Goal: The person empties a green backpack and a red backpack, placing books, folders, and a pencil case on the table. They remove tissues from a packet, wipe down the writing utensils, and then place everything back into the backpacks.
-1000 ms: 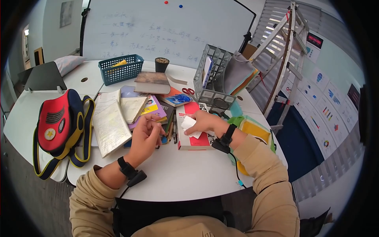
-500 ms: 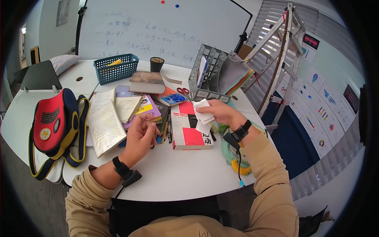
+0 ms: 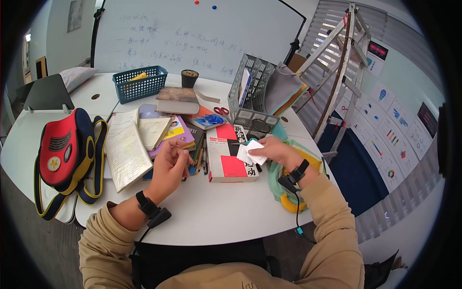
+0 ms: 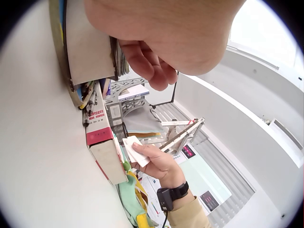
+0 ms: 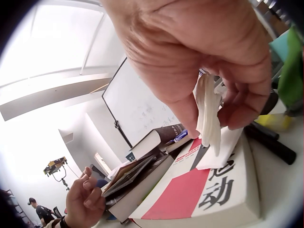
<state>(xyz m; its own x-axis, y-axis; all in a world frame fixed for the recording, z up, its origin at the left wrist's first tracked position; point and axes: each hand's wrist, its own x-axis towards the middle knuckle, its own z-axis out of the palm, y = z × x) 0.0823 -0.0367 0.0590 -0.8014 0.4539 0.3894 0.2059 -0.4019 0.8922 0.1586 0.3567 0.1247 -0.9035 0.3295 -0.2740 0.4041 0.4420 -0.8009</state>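
Note:
My right hand (image 3: 275, 151) pinches folded white tissue (image 3: 255, 150) between thumb and fingers, over the right side of a thick white and red book (image 3: 233, 166). In the right wrist view the tissue (image 5: 208, 114) hangs down from the fingertips, close above the book cover (image 5: 175, 194). My left hand (image 3: 168, 166) hovers left of the book with loosely curled fingers and holds nothing. Pens (image 3: 205, 159) lie between it and the book.
A red bag (image 3: 62, 149) and an open notebook (image 3: 127, 154) lie left. Behind are a blue basket (image 3: 140, 86), a plant pot (image 3: 189, 78), red scissors (image 3: 222, 111) and a grey rack (image 3: 252, 86). A green and yellow cloth bag (image 3: 281, 185) lies right.
The right hand has lifted the tissue off the book's middle and shifted right with it, uncovering more of the cover. The left hand has hardly moved.

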